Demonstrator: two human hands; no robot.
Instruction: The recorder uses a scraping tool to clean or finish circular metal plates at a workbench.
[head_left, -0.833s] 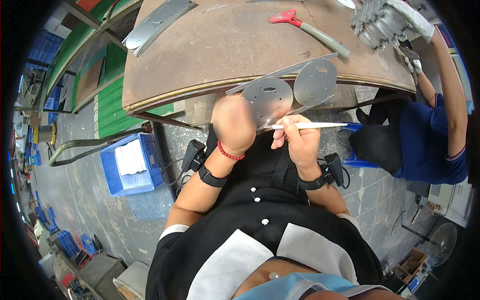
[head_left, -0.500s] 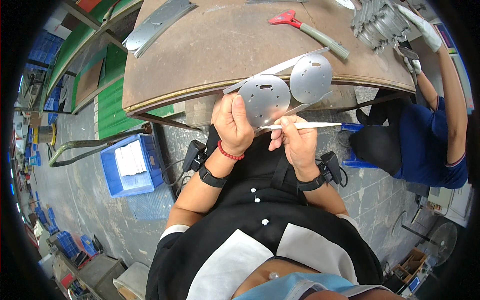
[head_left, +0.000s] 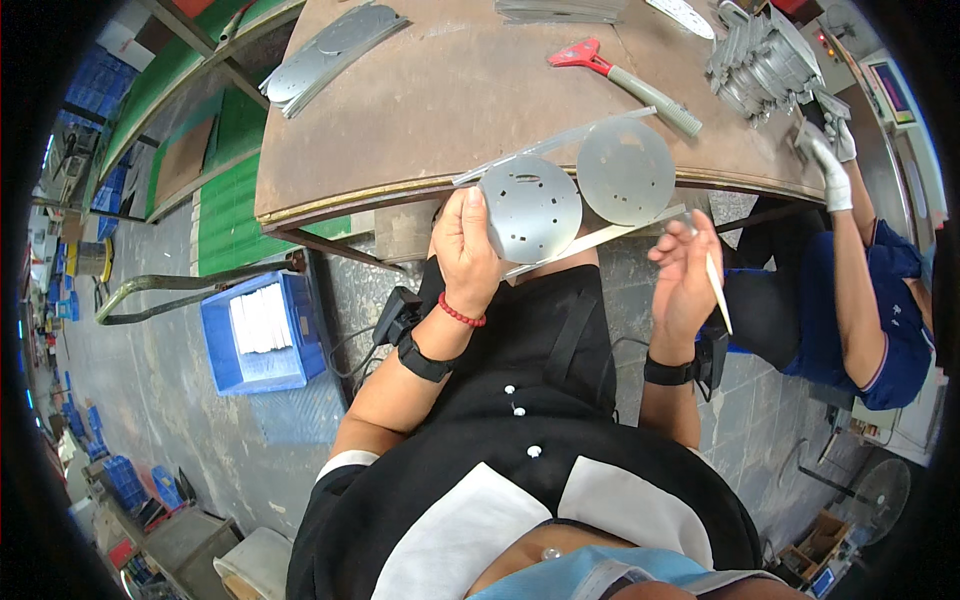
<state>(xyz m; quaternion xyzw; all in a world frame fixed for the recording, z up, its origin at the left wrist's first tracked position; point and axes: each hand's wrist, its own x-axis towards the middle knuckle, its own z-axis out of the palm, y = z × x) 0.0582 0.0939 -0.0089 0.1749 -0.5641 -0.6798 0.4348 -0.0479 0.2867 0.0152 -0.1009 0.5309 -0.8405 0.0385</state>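
My left hand (head_left: pixel 466 245) grips the left end of a thin silver sheet-metal part (head_left: pixel 530 215), thumb on top. The part has two round discs with small holes, set between two straight strips, and is held out over the table's near edge. My right hand (head_left: pixel 684 275) is just off the part's right end, fingers partly curled and raised. A slim white stick-like tool (head_left: pixel 718 295) is held in it, with one end pointing down to the right. Its other end is mostly hidden by the fingers.
The brown table (head_left: pixel 420 110) carries a red-headed scraper (head_left: pixel 630 85), flat metal parts (head_left: pixel 330 55) at the far left and a stacked metal bundle (head_left: pixel 765 65) at the right. A gloved co-worker (head_left: pixel 840 290) sits at right. A blue crate (head_left: pixel 262 335) stands left.
My right hand has moved right, away from the metal part, and the white tool has swung to point downward. My left hand still holds the part. The co-worker's gloved hands have shifted below the bundle.
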